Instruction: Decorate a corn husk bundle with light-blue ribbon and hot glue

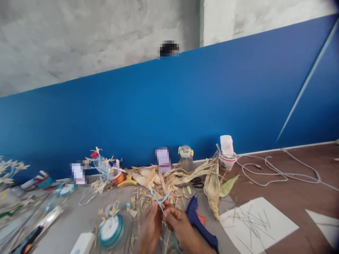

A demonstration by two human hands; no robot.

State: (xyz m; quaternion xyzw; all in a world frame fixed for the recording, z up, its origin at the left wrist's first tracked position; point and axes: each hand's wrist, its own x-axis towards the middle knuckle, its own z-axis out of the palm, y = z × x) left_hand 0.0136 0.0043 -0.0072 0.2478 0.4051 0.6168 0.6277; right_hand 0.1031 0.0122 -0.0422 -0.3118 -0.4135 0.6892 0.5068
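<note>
Pinching from both sides, the left hand (150,227) and right hand (182,229) are closed on the lower end of a pale blue wrapped wire (159,200), which is held low over the grey tabletop (79,218) with its forked tips pointing up. A blue glue gun (197,220) is seen just beside the right hand, a teal ribbon spool (111,230) near the left hand, and dried corn husks (169,178) are heaped behind.

We list around the blue glue gun (196,219): ribbon spool (111,231) left; scissors (197,182) and glass jar (186,158) behind; paper sheet (258,220) right; cup (227,161) behind-right.
</note>
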